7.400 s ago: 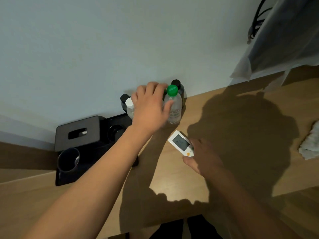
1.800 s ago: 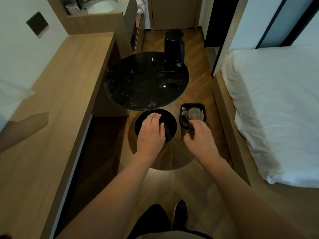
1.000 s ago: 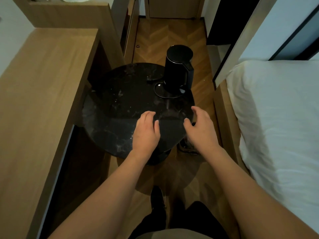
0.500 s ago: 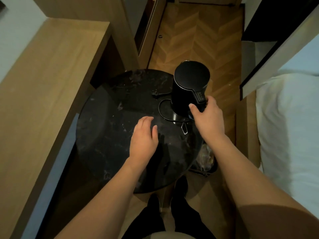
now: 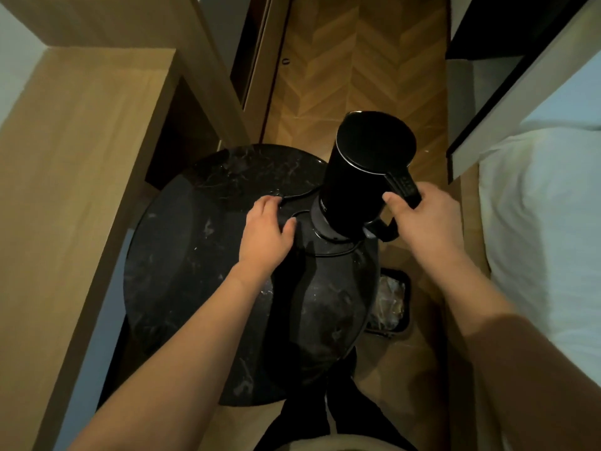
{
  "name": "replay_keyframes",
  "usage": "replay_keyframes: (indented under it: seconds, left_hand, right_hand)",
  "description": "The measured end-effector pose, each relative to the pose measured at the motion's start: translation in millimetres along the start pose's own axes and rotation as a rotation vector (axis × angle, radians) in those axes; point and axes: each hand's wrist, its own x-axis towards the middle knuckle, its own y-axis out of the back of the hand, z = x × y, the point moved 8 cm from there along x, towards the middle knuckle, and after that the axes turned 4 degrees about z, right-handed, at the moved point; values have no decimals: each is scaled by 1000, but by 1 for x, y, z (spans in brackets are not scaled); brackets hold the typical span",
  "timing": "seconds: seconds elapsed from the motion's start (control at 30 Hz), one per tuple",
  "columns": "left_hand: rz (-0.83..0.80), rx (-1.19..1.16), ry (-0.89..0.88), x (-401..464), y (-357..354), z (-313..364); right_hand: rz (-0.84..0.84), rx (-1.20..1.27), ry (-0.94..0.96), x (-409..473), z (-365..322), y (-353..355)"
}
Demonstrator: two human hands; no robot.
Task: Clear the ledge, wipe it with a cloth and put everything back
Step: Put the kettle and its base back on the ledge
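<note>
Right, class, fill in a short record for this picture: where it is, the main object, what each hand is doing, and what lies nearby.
Setting: round black marble table between a wooden ledge and a bed
Main object: black electric kettle, tilted, on or just above its base
Right hand: grips the kettle handle
Left hand: rests by the base, fingers at the power cord
Nearby: waste bin on the floor beside the table

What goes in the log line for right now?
right hand grips kettle handle | left hand on base | round table
</note>
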Motion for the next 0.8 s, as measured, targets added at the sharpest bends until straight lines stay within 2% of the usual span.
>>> replay_keyframes:
  seconds: [0.2,0.4,0.47,0.6,0.8]
  left_hand:
    - [-320,236,-92,60,-69,30]
    - [-569,279,-10,81,-124,34]
    - [-555,262,-9,81,-130,37]
    - [-419,285,-72,87,-128,37]
    - [-476,302,-25,78,-122,28]
  right_hand:
    - [114,75,-60,14,15,25]
    - [145,133,-103,19,34,17]
    - [149,140,-114,18,37,13]
    - [184,157,-62,15,35,10]
    - [204,180,-54,11,32,6]
